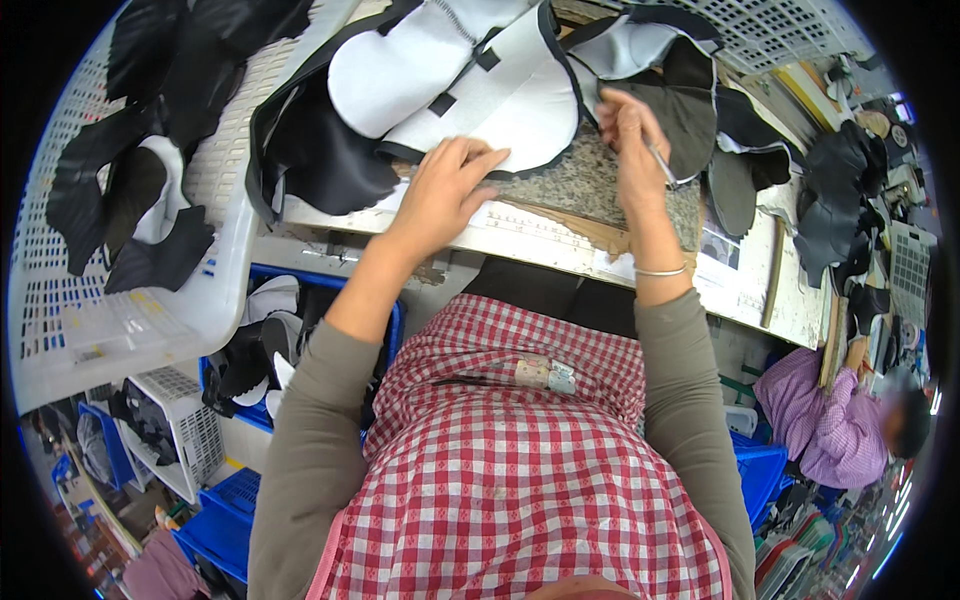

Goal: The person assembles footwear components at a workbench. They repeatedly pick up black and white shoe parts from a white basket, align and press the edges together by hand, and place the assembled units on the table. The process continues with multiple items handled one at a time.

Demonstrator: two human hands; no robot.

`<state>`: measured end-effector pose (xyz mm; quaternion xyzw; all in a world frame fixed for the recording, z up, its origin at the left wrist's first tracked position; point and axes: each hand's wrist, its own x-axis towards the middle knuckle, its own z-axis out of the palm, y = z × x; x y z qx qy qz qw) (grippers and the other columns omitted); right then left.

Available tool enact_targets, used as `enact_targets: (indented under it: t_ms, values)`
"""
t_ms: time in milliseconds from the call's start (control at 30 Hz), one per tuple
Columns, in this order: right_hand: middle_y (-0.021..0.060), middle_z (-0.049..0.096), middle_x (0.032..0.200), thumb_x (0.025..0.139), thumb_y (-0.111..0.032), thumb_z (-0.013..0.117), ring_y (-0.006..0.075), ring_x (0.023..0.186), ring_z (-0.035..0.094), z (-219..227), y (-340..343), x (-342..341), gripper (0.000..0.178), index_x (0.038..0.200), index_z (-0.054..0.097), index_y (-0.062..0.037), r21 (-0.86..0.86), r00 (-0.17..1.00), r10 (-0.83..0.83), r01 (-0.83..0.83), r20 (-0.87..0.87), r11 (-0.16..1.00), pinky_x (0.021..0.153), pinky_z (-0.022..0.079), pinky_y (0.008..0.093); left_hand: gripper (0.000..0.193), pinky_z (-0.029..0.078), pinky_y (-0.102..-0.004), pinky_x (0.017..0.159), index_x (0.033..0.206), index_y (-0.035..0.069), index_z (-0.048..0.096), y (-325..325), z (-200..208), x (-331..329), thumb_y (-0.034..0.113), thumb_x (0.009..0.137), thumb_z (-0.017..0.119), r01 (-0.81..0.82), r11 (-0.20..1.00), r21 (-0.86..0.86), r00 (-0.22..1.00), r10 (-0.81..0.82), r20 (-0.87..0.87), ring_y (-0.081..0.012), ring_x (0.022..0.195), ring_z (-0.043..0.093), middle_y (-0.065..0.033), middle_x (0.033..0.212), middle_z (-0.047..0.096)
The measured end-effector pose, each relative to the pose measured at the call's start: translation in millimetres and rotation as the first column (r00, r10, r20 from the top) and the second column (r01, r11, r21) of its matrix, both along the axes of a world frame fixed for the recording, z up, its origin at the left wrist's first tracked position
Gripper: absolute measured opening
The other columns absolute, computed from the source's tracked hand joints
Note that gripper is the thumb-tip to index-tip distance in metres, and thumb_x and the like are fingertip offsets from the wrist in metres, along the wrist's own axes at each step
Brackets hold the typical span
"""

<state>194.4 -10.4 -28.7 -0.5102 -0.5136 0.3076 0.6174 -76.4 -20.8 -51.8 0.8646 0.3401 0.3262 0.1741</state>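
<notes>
A white padded shoe-upper piece [520, 105] with black edging and two small black tabs lies at the table's far side. My left hand [445, 190] rests on its near edge, fingers stretched out and holding nothing. My right hand [630, 135] is closed around a slim silver pen-like tool [660, 165], just right of the piece. Whether its fingers also touch the edging, I cannot tell. Beneath my right hand lies a speckled stone slab [575, 190]. More black and white upper pieces [690, 110] are spread to the right, and a glossy black one [325, 150] lies left.
A white plastic basket [235, 240] with black pieces stands at the left. Another white basket [775, 30] is at the far right. A thin stick [773, 270] lies near the table's edge. Below left is a blue crate [395, 330]; a person in a checked top [830, 420] sits at right.
</notes>
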Motion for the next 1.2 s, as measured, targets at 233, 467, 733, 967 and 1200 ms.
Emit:
enact_targets:
  t_ms: [233,467,733,967,1200]
  values:
    - [0.0209,0.074,0.117,0.082,-0.043,0.087,0.0224,0.099,0.073,37,72,-60,0.073,0.136,0.062,0.0006,-0.144,0.885,0.149,-0.095,0.441,0.985,0.086,0.059,0.0328,0.036,0.051,-0.0389,0.101,0.126,0.000,0.060,-77,-35,-80,0.000,0.091,0.071,-0.513,0.858,0.013,0.837,0.497,0.228,-0.0318,0.126,0.056,-0.0152,0.132,0.060]
    - [0.0175,0.075,0.101,0.089,-0.027,0.080,0.0246,0.089,0.073,45,13,-106,0.034,0.105,0.074,0.0020,0.221,0.938,0.116,-0.195,0.328,0.955,0.077,0.056,0.0341,0.049,0.052,-0.0423,0.110,0.128,-0.014,0.051,-49,-34,-158,0.016,0.096,0.074,0.286,0.626,-0.725,0.137,0.722,0.678,-0.0402,0.127,0.060,-0.0303,0.140,0.053]
    - [0.0135,0.073,0.097,0.089,-0.033,0.077,0.0309,0.087,0.070,121,-50,-78,0.033,0.105,0.073,-0.0040,0.184,0.825,0.260,-0.395,0.502,0.900,0.075,0.054,0.0372,0.053,0.048,-0.0442,0.106,0.136,-0.002,0.059,-30,-35,-178,0.029,0.096,0.074,0.332,0.465,-0.820,0.142,0.835,0.531,-0.0273,0.124,0.061,-0.0125,0.137,0.064]
    - [0.0106,0.075,0.098,0.085,-0.040,0.084,0.0186,0.082,0.074,167,-91,35,0.046,0.109,0.074,-0.0024,-0.024,0.983,0.109,-0.114,-0.147,0.993,0.067,0.060,0.0316,0.052,0.052,-0.0477,0.103,0.128,-0.003,0.066,-15,88,-267,0.027,0.089,0.082,0.017,0.711,-0.703,-0.170,0.695,0.699,-0.0310,0.113,0.065,-0.0133,0.129,0.068]
    - [0.0123,0.074,0.110,0.094,-0.026,0.077,0.0207,0.096,0.072,202,-85,200,0.041,0.119,0.069,0.0063,0.308,0.925,-0.135,0.252,-0.356,0.917,0.087,0.057,0.0329,0.047,0.057,-0.0373,0.087,0.115,-0.012,0.070,8,203,-271,0.025,0.088,0.083,-0.891,0.423,0.162,0.411,0.604,0.682,-0.0292,0.099,0.069,-0.0187,0.120,0.071]
